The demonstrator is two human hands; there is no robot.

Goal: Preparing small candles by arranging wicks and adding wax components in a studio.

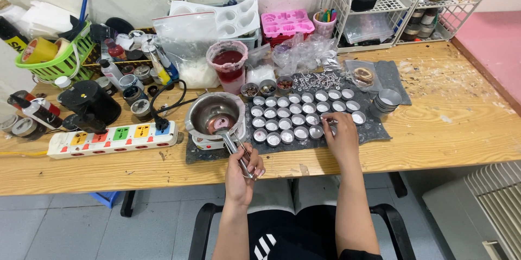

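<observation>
I see my left hand (242,170) closed around the long handle of the small metal pot (215,114), which sits on a little heater at the front of the wooden counter (445,130). The pot holds some dark red liquid at its bottom. My right hand (341,136) rests on the grey mat (374,130), its fingers pinching a small thing at the edge of the rows of small metal cups (296,113); what it pinches I cannot tell. Left of the pot lies a white power strip (111,139) with coloured sockets
</observation>
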